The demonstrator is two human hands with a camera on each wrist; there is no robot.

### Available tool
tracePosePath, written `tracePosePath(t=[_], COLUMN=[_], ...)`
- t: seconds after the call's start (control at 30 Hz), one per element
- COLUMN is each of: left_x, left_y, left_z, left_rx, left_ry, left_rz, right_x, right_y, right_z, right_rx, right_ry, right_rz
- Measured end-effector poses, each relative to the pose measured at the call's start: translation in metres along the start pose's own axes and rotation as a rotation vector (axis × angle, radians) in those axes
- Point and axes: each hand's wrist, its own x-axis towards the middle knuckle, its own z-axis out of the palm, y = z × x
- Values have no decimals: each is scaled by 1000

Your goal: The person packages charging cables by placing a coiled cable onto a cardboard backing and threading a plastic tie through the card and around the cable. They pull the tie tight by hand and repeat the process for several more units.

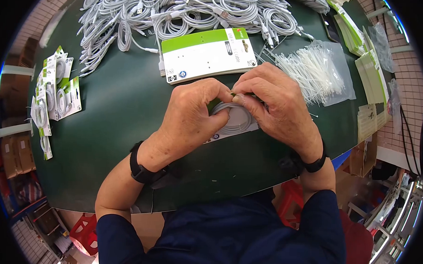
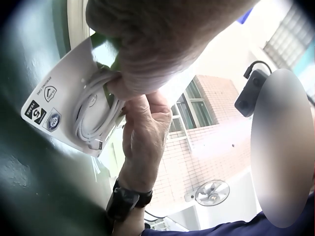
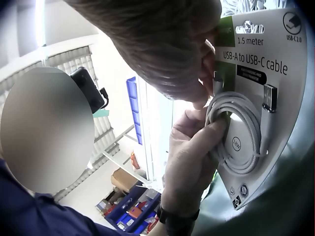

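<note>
A white and green card (image 3: pixel 295 64), printed "USB-A to USB-C cable", carries a coiled white USB cable (image 3: pixel 234 108) with its metal plug showing. Both hands meet at one side of this card, over the table. My left hand (image 1: pixel 189 112) grips the card and coil, its thumb lying across the loops in the right wrist view. My right hand (image 1: pixel 280 104) pinches at the same spot, fingertips against the left ones beside the cable's other plug. Whatever small part lies between the fingertips is hidden.
A stack of blank-fronted cable cards (image 1: pixel 195 57) lies just beyond the hands. Behind it spreads a heap of coiled cables (image 1: pixel 183 14). White cable ties (image 1: pixel 306 72) lie on a plastic bag at right. Finished-looking carded cables (image 1: pixel 59 87) pile at left; more cards (image 1: pixel 372 77) sit far right.
</note>
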Motion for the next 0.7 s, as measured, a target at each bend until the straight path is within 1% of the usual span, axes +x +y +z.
tracePosePath(t=[0.03, 0.1, 0.2, 0.3, 0.4, 0.5, 0.6, 0.7], left_x=[0, -1, 0, 2, 2, 1, 3, 5], left_y=[1, 2, 3, 6, 9, 1, 1, 4], left_z=[0, -1, -2, -7, -6, -2, -2, -4], left_rx=[-6, -17, -21, -8, -50, -143, -149, -69], left_ry=[-5, -13, -14, -116, -148, -144, -163, -215], left_rz=[-28, -83, -112, -211, -287, -313, -362, -374], right_x=[0, 0, 1, 0, -1, -1, -3, -4], right_y=[2, 1, -1, -1, 3, 7, 8, 7], right_z=[1, 6, 10, 15, 18, 21, 24, 28], right_rx=[15, 17, 14, 26, -6, -50, -49, 1], right_ry=[-12, 19, 58, 96, 110, 120, 119, 119], right_rz=[-18, -18, -34, -11, -17, -17, 4, 41])
